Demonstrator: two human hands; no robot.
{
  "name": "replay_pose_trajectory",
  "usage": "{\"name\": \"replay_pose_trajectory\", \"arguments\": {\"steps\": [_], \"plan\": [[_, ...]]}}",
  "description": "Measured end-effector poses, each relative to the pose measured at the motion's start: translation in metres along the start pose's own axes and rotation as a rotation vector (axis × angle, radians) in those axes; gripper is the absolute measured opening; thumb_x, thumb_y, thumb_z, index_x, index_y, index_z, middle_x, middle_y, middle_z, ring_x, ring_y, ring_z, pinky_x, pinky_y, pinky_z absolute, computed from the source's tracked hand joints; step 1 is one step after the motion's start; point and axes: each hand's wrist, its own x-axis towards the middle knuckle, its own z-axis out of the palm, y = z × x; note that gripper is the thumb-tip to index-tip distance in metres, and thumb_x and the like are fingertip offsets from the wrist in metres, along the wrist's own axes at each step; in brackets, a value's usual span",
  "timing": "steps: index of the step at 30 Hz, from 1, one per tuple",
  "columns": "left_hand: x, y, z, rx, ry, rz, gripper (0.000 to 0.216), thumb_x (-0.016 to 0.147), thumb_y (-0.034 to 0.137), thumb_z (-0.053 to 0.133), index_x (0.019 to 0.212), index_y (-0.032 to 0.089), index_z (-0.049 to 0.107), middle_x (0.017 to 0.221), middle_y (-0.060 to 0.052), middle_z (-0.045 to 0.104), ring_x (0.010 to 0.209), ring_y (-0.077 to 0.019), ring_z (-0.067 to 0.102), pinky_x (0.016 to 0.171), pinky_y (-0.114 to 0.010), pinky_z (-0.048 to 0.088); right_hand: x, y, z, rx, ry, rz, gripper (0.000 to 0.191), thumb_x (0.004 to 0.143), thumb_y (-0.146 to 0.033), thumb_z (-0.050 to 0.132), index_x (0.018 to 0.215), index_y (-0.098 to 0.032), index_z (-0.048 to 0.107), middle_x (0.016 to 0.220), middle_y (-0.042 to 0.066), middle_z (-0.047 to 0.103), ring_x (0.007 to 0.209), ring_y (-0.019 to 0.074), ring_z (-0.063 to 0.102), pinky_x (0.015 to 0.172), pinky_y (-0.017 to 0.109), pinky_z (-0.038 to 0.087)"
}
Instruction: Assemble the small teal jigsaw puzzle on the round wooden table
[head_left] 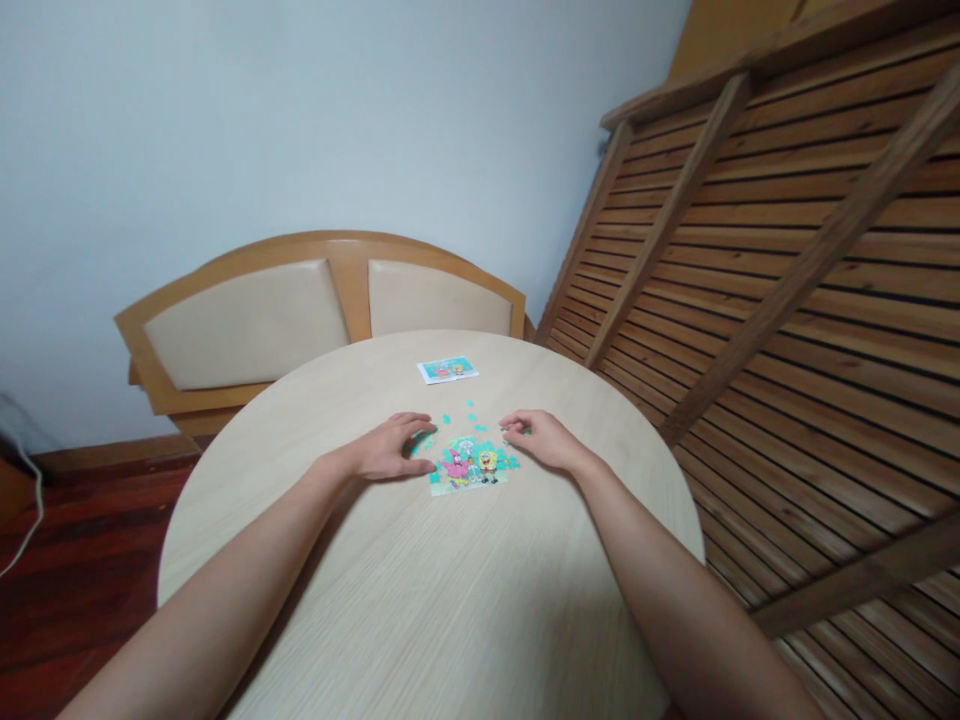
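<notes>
Close beside the left grip lies the puzzle.

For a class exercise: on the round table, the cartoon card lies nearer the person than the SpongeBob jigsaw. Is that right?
No: the head view shows the cartoon card lying farther away than the SpongeBob jigsaw. Both are on the round table.

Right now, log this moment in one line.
puzzle: partly assembled; left hand: open, at left side; right hand: at right side, grip unclear; loose pieces: scattered beyond; printed picture: farther back
</notes>
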Motion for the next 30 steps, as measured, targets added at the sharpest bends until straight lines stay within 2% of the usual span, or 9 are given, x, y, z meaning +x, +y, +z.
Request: {"name": "replay_pose_trajectory", "arguments": {"steps": [4, 9, 14, 18, 20, 26, 30], "plan": [[0.004, 0.013, 0.004, 0.004, 0.036, 0.124, 0.068, 0.088, 0.06, 0.06, 0.141, 0.02, 0.051, 0.148, -0.015, 0.048, 0.136, -0.0318, 0.045, 0.114, -0.048, 0.035, -0.003, -0.002, -0.007, 0.095, -0.084, -0.007, 0.025, 0.083, -0.032, 0.063, 0.095, -0.013, 0.074, 0.085, 0.007, 0.073, 0.078, 0.0166, 0.063, 0.073, 0.028, 0.048], [0.009, 0.027, 0.013, 0.02, 0.003, 0.24, 0.061, 0.089, 0.056, 0.061, 0.139, 0.021, 0.056, 0.146, -0.015, 0.05, 0.134, -0.0327, 0.047, 0.114, -0.048, 0.035, -0.008, -0.007, -0.015, 0.18, -0.143, 0.12, 0.026, 0.073, -0.034, 0.074, 0.086, -0.012, 0.069, 0.078, 0.006, 0.071, 0.071, 0.015, 0.062, 0.065, 0.025, 0.046], [0.01, 0.026, 0.018, 0.031, 0.003, 0.258, 0.056, 0.09, 0.055, 0.06, 0.135, 0.021, 0.061, 0.144, -0.016, 0.053, 0.132, -0.0321, 0.049, 0.113, -0.047, 0.037, -0.012, -0.014, -0.018, 0.199, -0.209, 0.191, 0.029, 0.066, -0.034, 0.079, 0.08, -0.012, 0.067, 0.072, 0.004, 0.07, 0.062, 0.0126, 0.058, 0.057, 0.023, 0.041], [0.01, 0.025, 0.019, 0.011, 0.017, 0.252, 0.055, 0.089, 0.053, 0.062, 0.134, 0.021, 0.062, 0.143, -0.016, 0.053, 0.13, -0.0313, 0.051, 0.111, -0.045, 0.038, -0.013, -0.018, -0.018, 0.235, -0.34, 0.143, 0.04, 0.066, -0.037, 0.078, 0.096, -0.011, 0.071, 0.065, -0.001, 0.065, 0.056, 0.0104, 0.051, 0.054, 0.022, 0.035], [0.01, 0.026, 0.019, 0.008, 0.012, 0.247, 0.055, 0.088, 0.053, 0.063, 0.134, 0.022, 0.062, 0.142, -0.015, 0.054, 0.129, -0.0311, 0.052, 0.111, -0.045, 0.039, -0.014, -0.019, -0.018, 0.229, -0.39, 0.111, 0.042, 0.068, -0.04, 0.076, 0.098, -0.011, 0.074, 0.065, -0.001, 0.065, 0.057, 0.0107, 0.05, 0.054, 0.023, 0.033], [0.01, 0.026, 0.018, 0.017, 0.006, 0.241, 0.055, 0.089, 0.053, 0.062, 0.133, 0.02, 0.062, 0.141, -0.016, 0.054, 0.129, -0.031, 0.052, 0.11, -0.045, 0.039, -0.014, -0.019, -0.018, 0.223, -0.384, 0.139, 0.033, 0.067, -0.04, 0.077, 0.083, -0.012, 0.071, 0.067, 0.002, 0.066, 0.058, 0.0109, 0.052, 0.054, 0.023, 0.035], [0.01, 0.028, 0.017, 0.014, 0.005, 0.235, 0.054, 0.088, 0.052, 0.063, 0.132, 0.02, 0.063, 0.141, -0.016, 0.055, 0.128, -0.0308, 0.053, 0.111, -0.045, 0.039, -0.013, -0.019, -0.018, 0.27, -0.385, 0.15, 0.034, 0.063, -0.037, 0.079, 0.083, -0.012, 0.071, 0.066, 0.002, 0.067, 0.06, 0.0118, 0.055, 0.056, 0.023, 0.039]]}}
